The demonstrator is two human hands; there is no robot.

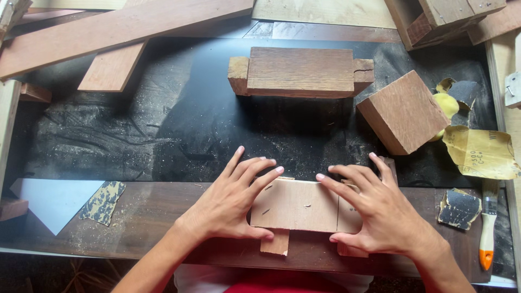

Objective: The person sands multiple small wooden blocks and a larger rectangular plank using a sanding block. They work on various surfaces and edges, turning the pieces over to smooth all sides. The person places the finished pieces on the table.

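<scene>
Both hands lie flat, fingers spread, gripping nothing: left hand and right hand press a flat wooden panel resting on two wooden strips at the workbench's near edge.

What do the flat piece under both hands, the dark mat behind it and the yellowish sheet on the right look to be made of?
Flat piece: bare, unfinished wood by its pale brown matt face, with small dark marks; the left hand and right hand press on it.
Dark mat: probably rubber or plastic sheet, black, dull, dusted with sawdust.
Yellowish sheet: likely sandpaper, seen from its curling paper back.
</scene>
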